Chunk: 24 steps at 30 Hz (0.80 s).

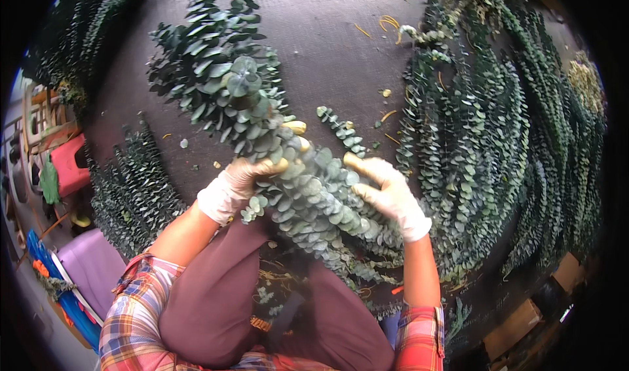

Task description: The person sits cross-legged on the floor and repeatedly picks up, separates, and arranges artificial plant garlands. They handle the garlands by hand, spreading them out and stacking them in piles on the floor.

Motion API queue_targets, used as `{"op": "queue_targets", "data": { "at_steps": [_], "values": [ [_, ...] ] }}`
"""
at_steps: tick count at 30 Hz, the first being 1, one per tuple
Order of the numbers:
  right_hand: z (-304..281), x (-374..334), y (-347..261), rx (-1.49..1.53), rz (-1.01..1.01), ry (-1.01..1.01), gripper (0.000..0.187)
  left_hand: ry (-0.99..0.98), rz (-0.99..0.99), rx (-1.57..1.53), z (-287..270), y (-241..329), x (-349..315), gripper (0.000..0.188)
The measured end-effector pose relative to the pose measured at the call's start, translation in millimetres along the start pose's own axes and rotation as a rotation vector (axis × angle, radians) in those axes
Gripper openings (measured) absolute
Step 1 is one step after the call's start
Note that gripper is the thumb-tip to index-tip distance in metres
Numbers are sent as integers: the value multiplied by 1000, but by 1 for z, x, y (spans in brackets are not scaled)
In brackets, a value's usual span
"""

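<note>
A thick bunch of eucalyptus branches (226, 86) with round grey-green leaves lies slantwise before me, from upper left down to the lower right. My left hand (239, 181), in a thin whitish glove, is wrapped round its middle. The thumb lies on top and yellowish fingertips show at the far side. My right hand (386, 191), gloved likewise, is at the bunch's right side. Its thumb and forefinger are apart, against or just beside the leaves; the other fingers are partly hidden. Just beyond it a small eucalyptus sprig (341, 130) sticks out.
Long eucalyptus branches (468, 155) cover the dark table's (327, 50) right side. More eucalyptus (137, 187) lies at left, and a darker heap (92, 30) at far left. Yellow rubber bands (388, 22) are scattered about. A red stool (69, 168) and cardboard (511, 328) stand near the edges.
</note>
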State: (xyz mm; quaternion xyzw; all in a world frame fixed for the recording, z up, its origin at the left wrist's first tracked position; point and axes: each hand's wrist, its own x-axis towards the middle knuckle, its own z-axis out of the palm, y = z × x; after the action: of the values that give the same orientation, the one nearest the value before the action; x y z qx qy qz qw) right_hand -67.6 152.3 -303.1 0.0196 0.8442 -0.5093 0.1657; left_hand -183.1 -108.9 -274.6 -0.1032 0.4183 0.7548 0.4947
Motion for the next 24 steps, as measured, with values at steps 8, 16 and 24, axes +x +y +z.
{"op": "queue_targets", "data": {
  "at_steps": [8, 16, 24],
  "values": [
    [-27, 66, 77, -255, 298, 722, 57, 18, 21, -31, -8, -4, 8, 58],
    [-43, 79, 113, -515, 411, 892, 69, 36, -17, -26, -4, -4, 8, 62],
    [-17, 61, -14, 725, -7, 673, 45, 36, -10, 79, -11, -2, 6, 65]
  ]
}}
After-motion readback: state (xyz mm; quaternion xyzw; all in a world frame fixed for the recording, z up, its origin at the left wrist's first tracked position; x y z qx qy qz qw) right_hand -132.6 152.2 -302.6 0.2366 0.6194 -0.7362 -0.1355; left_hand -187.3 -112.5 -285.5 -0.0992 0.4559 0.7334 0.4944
